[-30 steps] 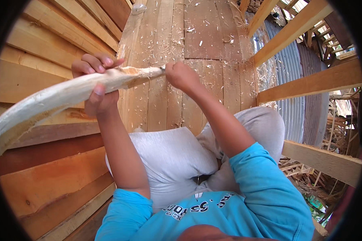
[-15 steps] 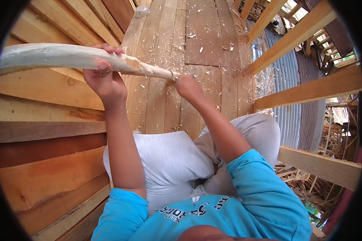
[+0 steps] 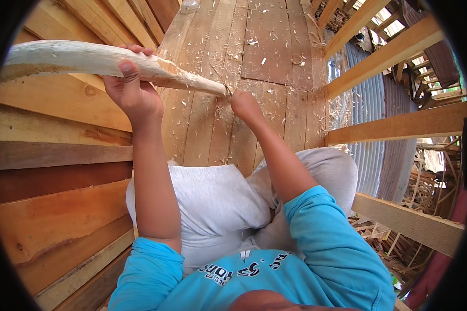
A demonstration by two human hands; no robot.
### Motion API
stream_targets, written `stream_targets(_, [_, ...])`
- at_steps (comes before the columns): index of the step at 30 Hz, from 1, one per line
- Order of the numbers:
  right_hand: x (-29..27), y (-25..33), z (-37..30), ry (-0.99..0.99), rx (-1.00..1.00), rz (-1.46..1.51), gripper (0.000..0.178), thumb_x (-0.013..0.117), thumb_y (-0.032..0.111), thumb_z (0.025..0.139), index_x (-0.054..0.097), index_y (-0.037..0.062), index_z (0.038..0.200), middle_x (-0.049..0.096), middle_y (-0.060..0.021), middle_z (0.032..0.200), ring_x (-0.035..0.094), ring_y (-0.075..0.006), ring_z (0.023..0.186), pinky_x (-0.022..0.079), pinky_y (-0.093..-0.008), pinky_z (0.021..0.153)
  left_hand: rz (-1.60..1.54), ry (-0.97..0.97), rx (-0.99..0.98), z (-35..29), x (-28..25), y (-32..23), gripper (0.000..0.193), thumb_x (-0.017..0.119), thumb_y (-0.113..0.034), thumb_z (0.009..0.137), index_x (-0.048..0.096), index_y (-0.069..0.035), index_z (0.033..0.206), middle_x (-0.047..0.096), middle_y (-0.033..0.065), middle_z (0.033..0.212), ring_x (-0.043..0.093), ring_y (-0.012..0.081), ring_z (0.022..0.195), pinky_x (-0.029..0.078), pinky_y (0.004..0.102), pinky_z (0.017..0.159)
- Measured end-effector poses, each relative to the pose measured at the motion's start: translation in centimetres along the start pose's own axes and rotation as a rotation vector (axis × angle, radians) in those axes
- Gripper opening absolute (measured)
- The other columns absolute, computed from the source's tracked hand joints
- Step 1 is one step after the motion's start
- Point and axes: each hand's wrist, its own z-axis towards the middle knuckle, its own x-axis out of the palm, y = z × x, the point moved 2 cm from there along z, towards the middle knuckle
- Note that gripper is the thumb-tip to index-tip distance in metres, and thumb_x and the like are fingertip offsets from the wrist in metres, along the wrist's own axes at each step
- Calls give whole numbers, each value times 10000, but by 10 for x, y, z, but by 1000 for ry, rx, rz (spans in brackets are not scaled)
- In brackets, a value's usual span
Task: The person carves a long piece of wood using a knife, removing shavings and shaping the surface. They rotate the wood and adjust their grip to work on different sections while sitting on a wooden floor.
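Note:
A long, curved piece of pale, peeled wood reaches from the far left to a narrow end near the middle. My left hand is closed around its thicker part, thumb on top and fingers curled over the far side. At the narrow end, my right hand makes a fist around what looks like a small knife. Only its thin, dark blade shows, right against the wood's tip; the handle is hidden in the fist. A rougher, freshly cut patch marks the wood between my hands.
Curled wood shavings litter the plank floor. A wall of boards stands close on my left. To the right runs a wooden railing, with corrugated metal sheets beyond it. A clear plastic container sits far off.
The curved wood and my left hand have shifted slightly upward in the picture. My right hand has moved a little up and right, and more of the blade shows at the wood's tip.

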Motion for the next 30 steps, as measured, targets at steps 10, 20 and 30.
stream_targets(10, [23, -26, 3, 136, -37, -177, 392, 384, 218, 946, 676, -32, 1023, 655, -279, 1043, 654, -424, 944, 522, -475, 843, -6, 20, 16, -10, 22, -3, 216, 616, 13, 869, 450, -96, 953, 491, 45, 819, 494, 150, 663, 445, 315, 636])
stream_targets(20, [2, 27, -18, 147, 6, -107, 457, 351, 281, 960, 664, -51, 989, 660, -275, 1042, 634, -445, 980, 499, -509, 862, 102, -224, -29, 0, 12, -9, 228, 589, 54, 809, 426, -65, 916, 492, 56, 708, 463, 140, 606, 419, 302, 587])
stream_targets(30, [11, 22, -17, 18, -172, -130, 341, 417, 168, 929, 670, -59, 953, 666, -276, 992, 662, -419, 924, 524, -500, 807, 211, -417, 0, 5, 6, -6, 206, 570, 52, 793, 423, -48, 897, 488, 63, 704, 474, 133, 604, 429, 302, 575])
